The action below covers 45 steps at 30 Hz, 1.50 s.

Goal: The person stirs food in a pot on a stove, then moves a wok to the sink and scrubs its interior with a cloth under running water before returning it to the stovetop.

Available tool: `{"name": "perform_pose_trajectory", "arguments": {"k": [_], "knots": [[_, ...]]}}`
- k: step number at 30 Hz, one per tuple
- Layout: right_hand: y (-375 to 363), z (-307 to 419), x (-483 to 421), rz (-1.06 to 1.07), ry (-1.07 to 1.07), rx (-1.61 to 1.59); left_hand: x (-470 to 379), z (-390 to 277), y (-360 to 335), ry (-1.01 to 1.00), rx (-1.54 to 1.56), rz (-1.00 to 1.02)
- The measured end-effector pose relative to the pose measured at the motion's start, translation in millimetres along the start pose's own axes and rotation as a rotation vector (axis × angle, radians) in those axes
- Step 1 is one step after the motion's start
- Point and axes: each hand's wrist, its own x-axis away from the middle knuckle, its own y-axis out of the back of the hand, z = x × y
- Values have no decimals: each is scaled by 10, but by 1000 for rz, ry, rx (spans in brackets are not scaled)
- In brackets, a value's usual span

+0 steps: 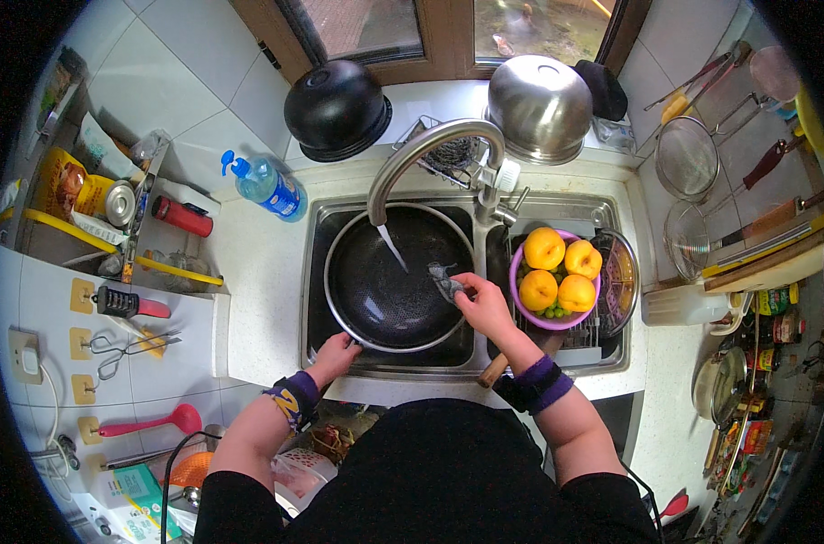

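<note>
A black wok (391, 299) with a bright metal rim sits in the left basin of the steel double sink (478, 272). My left hand (333, 358) grips it at the near-left edge; the part under my fingers is mostly hidden. Pinched between the fingertips of my right hand (485, 307) is a crumpled grey cleaning cloth or scouring pad (444, 281), over the right side of the wok. Water runs in a thin stream from the curved steel faucet (433, 146) into the wok.
In the right basin stands a pink colander (520, 299) with several yellow peaches (544, 248) and small green fruit. A wooden handle (495, 370) juts over the front rim. A blue soap bottle (269, 190), a black pot (333, 109) and a steel pot (539, 109) stand behind.
</note>
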Motion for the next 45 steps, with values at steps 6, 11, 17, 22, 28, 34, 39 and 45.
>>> {"name": "perform_pose_trajectory", "arguments": {"k": [6,11,17,22,28,34,39,45], "knots": [[-21,46,-3,34,-39,-4,-84,24,65,174,25,95],[-50,52,-20,48,-59,-8,-121,144,-10,273,-8,135],[-109,-78,-89,70,-40,48,-73,107,-167,-38,-127,-75],[-125,-27,-201,96,96,277,-12,-43,-243,33,-247,-138],[-295,-420,-248,495,140,839,66,-214,-319,73,-327,-143],[-483,-813,-478,625,314,1204,126,-238,-398,55,-418,-159],[-794,-1158,-1204,678,601,1130,203,-291,-419,62,-435,-159],[-460,-1319,-1857,309,1190,1543,185,-436,-431,42,-431,-139]]}}
